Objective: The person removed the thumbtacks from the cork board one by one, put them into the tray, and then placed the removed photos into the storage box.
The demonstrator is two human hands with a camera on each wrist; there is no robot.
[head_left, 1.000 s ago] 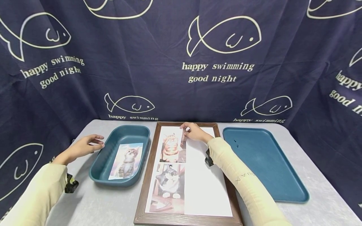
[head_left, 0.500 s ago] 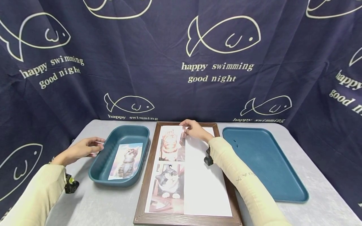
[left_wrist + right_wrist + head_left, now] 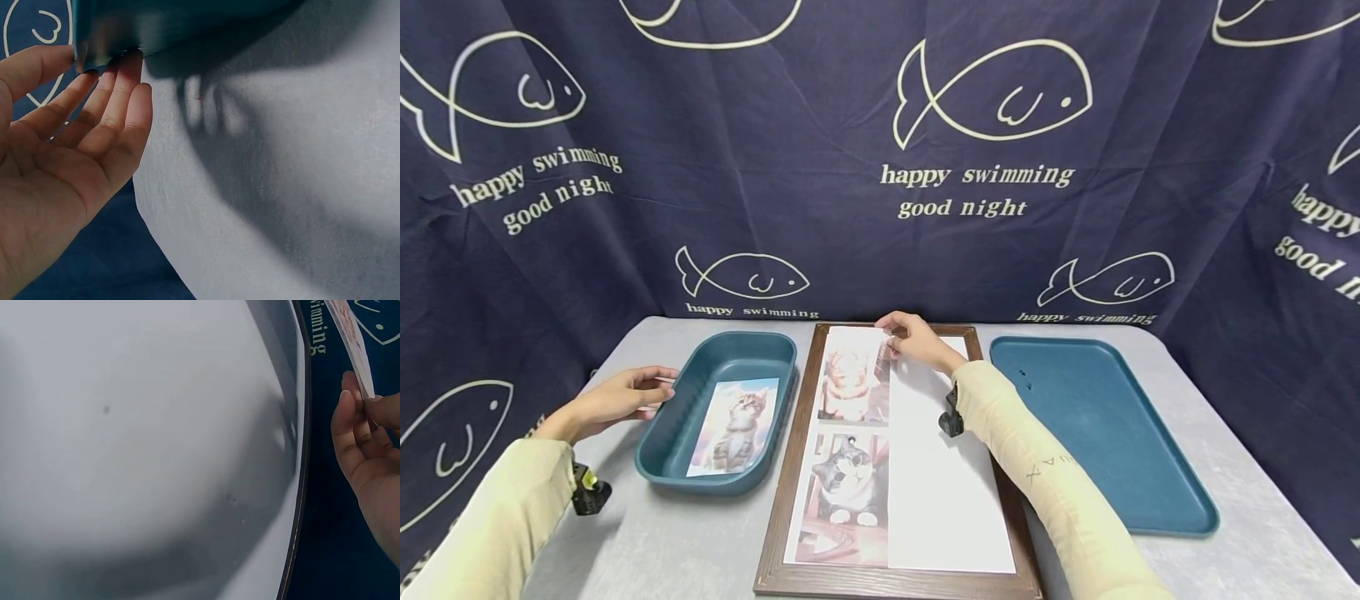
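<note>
In the head view, my right hand (image 3: 917, 340) pinches the top right corner of an orange-cat photo (image 3: 847, 387), its far end raised above the wooden picture frame (image 3: 786, 500). The right wrist view has the same photo (image 3: 354, 344) edge-on between thumb and fingers. Below it, a grey-and-white-cat photo (image 3: 846, 487) lies flat on the white backing of the frame. At the left, my left hand (image 3: 613, 400) touches the outer left side of a blue bin (image 3: 658, 425) with nearly straight fingertips. A kitten photo (image 3: 736, 425) lies inside that bin.
A flat blue tray (image 3: 1105, 433) lies right of the frame, with small dark marks near its upper left. The grey table (image 3: 602, 542) ends at a dark blue curtain (image 3: 850, 250) with fish prints.
My right hand has moved slightly up and left, with the orange-cat photo shifting and its far end rising. My left hand has come against the bin's side.
</note>
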